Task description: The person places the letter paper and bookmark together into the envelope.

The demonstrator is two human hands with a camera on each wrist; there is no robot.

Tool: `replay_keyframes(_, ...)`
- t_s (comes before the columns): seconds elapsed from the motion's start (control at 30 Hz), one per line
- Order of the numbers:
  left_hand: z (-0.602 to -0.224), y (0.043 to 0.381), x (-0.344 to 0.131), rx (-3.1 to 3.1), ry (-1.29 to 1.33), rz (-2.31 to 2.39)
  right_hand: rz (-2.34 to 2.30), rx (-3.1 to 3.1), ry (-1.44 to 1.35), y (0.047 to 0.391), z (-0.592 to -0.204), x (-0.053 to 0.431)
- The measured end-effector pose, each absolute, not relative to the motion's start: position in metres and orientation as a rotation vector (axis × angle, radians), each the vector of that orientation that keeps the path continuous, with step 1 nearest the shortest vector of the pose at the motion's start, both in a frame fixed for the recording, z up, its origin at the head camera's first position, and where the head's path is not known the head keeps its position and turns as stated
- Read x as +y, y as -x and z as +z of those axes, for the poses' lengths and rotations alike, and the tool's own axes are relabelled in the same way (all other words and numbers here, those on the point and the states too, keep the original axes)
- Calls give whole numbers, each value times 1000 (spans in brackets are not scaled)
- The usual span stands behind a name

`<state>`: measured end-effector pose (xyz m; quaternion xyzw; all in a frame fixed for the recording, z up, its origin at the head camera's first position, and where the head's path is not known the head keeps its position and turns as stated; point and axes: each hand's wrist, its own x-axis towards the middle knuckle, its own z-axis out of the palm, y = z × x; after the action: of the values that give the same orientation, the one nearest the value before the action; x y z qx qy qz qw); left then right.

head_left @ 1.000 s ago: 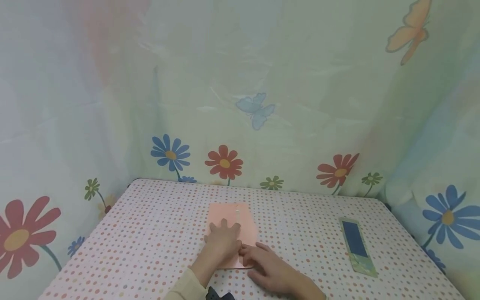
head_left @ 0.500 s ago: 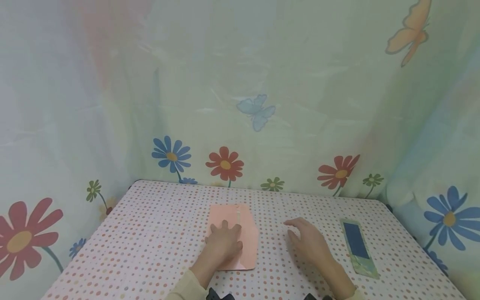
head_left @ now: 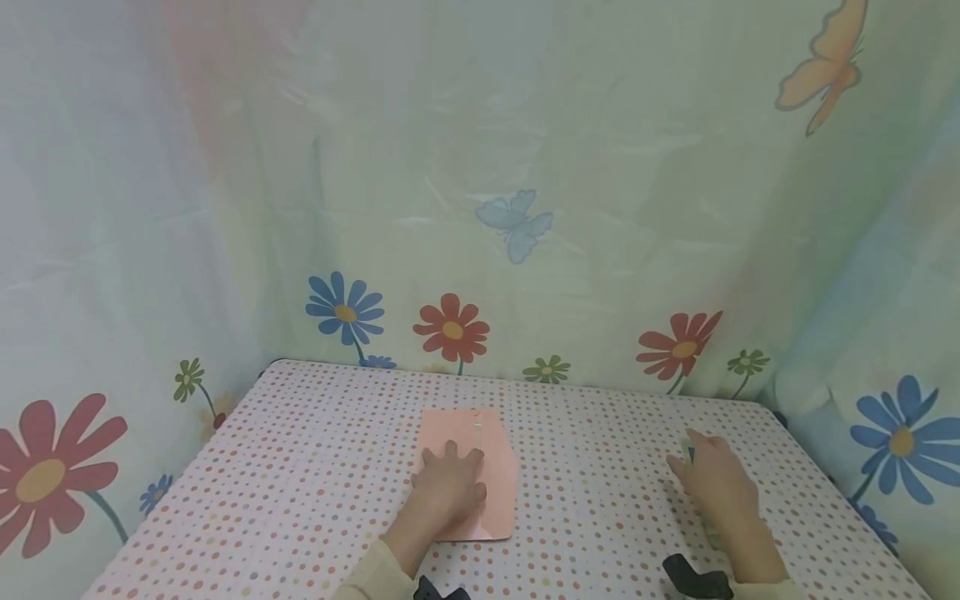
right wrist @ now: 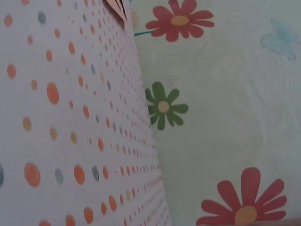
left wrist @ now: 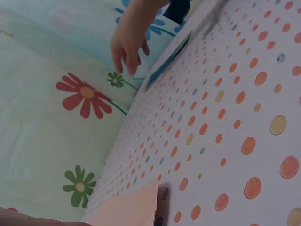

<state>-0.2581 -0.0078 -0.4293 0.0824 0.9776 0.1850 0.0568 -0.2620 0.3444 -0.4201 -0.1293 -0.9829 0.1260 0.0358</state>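
Observation:
A pink paper envelope lies on the dotted tabletop, its angled flap toward the right. My left hand rests on it with spread fingers, covering its lower left part. To the right, my right hand is over a long green card with a dark blue panel and hides most of it in the head view. Seen from the left wrist, this right hand hangs above the card with its fingers pointing down and apart from it. The envelope's corner shows at the bottom of that view.
The table wears a white cover with coloured dots. Behind it and at both sides hangs a curtain printed with flowers and butterflies. A black wrist mount sits at the right wrist.
My right hand has left the envelope's lower edge and moved right, until it is over the green card. My left hand has stayed in place on the envelope.

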Motion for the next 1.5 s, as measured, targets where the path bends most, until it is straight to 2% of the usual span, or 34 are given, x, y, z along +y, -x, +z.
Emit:
replay_keyframes(0.37, -432, 260, -7, 2962, -237, 544, 331, -3120, 751, 268, -444, 378)
replay_keyframes(1.2, -433, 260, -6, 2972, -242, 522, 360, -3125, 869, 269, -455, 389)
replay_keyframes(1.5, -434, 261, -5, 2974, -230, 535, 542, -3064, 843, 269, -461, 402)
